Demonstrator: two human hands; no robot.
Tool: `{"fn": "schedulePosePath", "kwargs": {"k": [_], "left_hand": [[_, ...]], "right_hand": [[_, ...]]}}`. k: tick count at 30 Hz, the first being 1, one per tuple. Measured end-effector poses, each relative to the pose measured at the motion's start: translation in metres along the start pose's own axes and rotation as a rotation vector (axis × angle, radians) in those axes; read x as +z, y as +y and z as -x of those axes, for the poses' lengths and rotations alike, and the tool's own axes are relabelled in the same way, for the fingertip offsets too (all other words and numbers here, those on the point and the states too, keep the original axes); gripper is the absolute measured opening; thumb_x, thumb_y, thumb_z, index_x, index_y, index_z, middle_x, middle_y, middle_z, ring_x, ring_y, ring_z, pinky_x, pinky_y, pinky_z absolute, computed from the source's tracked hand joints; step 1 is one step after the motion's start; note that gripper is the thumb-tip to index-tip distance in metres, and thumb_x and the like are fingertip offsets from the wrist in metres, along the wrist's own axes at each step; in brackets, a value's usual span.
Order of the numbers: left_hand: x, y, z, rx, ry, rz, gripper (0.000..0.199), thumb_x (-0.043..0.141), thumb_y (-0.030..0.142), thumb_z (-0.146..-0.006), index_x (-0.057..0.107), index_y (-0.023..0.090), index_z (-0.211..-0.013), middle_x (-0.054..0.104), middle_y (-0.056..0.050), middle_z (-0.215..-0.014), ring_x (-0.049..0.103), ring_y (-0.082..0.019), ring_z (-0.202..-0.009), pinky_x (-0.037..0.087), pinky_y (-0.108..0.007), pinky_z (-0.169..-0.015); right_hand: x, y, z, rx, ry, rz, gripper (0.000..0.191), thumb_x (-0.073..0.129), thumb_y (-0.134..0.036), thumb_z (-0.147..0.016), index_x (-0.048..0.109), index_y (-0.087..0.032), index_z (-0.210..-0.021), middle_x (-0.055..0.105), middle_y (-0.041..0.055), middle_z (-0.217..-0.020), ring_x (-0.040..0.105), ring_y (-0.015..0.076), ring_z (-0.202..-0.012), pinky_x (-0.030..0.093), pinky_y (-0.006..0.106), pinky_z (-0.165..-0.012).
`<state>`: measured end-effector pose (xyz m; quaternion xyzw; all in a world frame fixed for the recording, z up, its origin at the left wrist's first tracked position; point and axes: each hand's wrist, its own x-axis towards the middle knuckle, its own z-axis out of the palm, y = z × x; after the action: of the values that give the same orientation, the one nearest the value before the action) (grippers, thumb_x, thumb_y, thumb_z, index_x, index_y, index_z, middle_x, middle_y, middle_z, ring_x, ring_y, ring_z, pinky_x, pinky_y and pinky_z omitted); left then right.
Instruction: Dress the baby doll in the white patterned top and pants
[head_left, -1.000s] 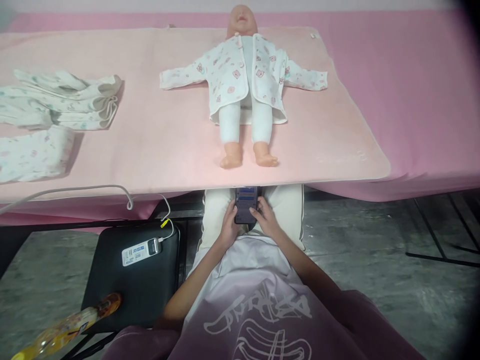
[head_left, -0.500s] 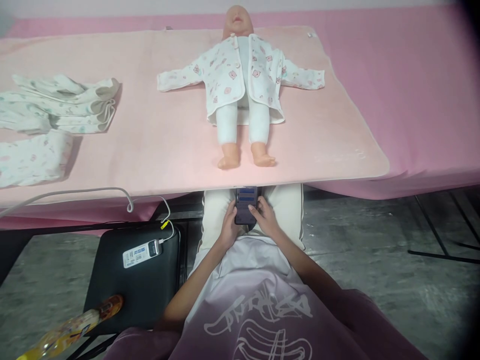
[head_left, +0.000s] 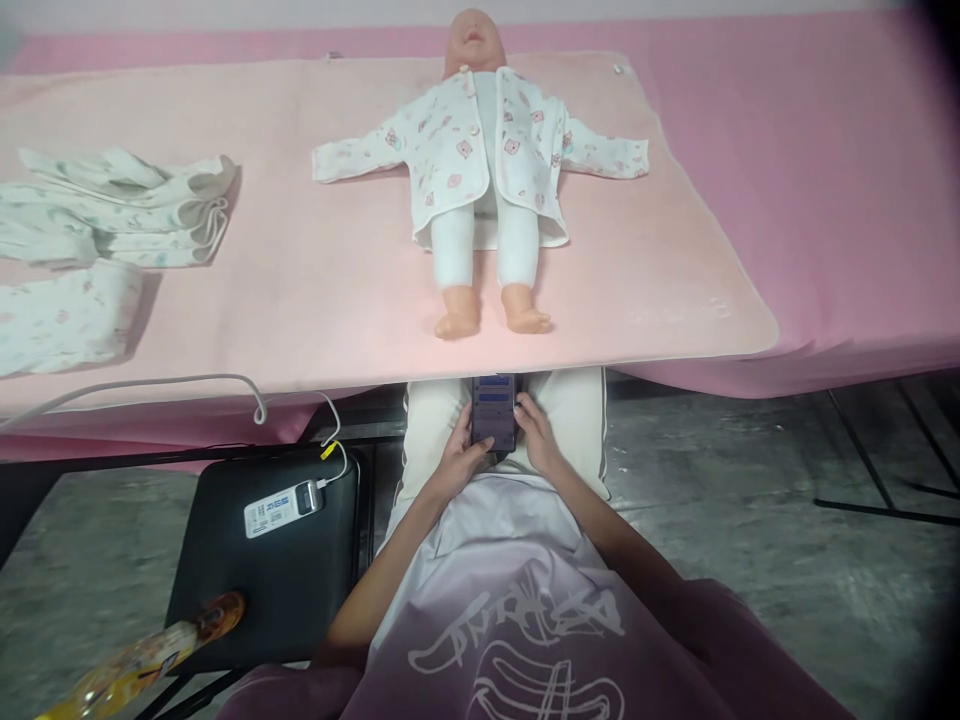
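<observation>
A dark smartphone with a lit screen of blue message bars rests low over my lap, its top end under the table edge. My left hand grips its left side, the thumb lying across the lower screen. Along the right side, my right hand holds it too, fingers curled against the edge and thumb off the glass. Above them on the table a baby doll lies on its back with arms spread. It wears a white print jacket, open at the front, over a pale bodysuit.
A peach mat covers part of the pink-clothed table. Folded baby clothes lie at the left. A black stool bears a white power bank on a cable. A drink bottle stands nearby.
My right thumb has lifted off the phone screen and moved to its right edge. My left thumb has come down across the lower screen. The doll and clothes stay put.
</observation>
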<state>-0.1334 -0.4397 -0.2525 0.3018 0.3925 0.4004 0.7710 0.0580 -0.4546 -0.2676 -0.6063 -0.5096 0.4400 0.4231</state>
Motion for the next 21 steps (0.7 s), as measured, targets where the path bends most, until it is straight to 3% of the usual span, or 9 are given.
{"fn": "schedulePosePath", "kwargs": {"k": [5,9,14,17,21], "left_hand": [[0.002,0.004,0.000,-0.034,-0.005,0.063,0.091,0.099,0.039,-0.083,0.062,0.030,-0.165,0.067,-0.013,-0.165,0.060,-0.037,-0.157,0.047,-0.054,-0.134],[0.006,0.015,0.006,-0.033,0.026,0.092,0.077,0.091,0.054,-0.092,0.065,0.028,-0.161,0.067,-0.012,-0.164,0.054,-0.037,-0.163,0.047,-0.054,-0.135],[0.001,0.028,0.022,0.105,0.205,-0.031,0.062,0.071,0.067,-0.106,0.073,0.026,-0.153,0.066,-0.012,-0.165,0.052,-0.036,-0.164,0.044,-0.049,-0.137],[-0.011,0.038,0.029,0.203,0.354,-0.132,0.056,0.069,0.065,-0.108,0.077,0.026,-0.147,0.069,-0.010,-0.161,0.053,-0.034,-0.163,0.040,-0.046,-0.139],[-0.031,0.055,0.025,0.297,0.437,-0.190,0.053,0.066,0.063,-0.110,0.078,0.026,-0.145,0.070,-0.010,-0.161,0.050,-0.031,-0.165,0.030,-0.044,-0.144]], "right_hand": [[-0.002,-0.005,0.001,0.023,-0.005,-0.108,0.056,0.042,-0.079,-0.111,0.061,-0.027,-0.113,0.067,0.0052,-0.096,0.068,0.0285,-0.101,0.058,0.039,-0.088],[-0.005,-0.022,0.003,0.024,-0.044,-0.072,0.051,0.044,-0.075,-0.114,0.061,-0.027,-0.108,0.066,0.0042,-0.094,0.066,0.0267,-0.095,0.055,0.037,-0.084],[0.006,-0.055,-0.001,0.015,-0.116,0.108,0.048,0.038,-0.067,-0.119,0.060,-0.028,-0.101,0.071,0.0049,-0.098,0.068,0.0257,-0.097,0.054,0.036,-0.091],[0.024,-0.068,-0.013,-0.026,-0.179,0.211,0.053,0.033,-0.066,-0.121,0.064,-0.028,-0.101,0.076,0.0070,-0.102,0.073,0.0273,-0.105,0.054,0.037,-0.095],[0.047,-0.075,-0.035,-0.043,-0.271,0.296,0.060,0.025,-0.064,-0.122,0.066,-0.028,-0.099,0.077,0.0066,-0.090,0.077,0.0282,-0.095,0.055,0.037,-0.090]]}}
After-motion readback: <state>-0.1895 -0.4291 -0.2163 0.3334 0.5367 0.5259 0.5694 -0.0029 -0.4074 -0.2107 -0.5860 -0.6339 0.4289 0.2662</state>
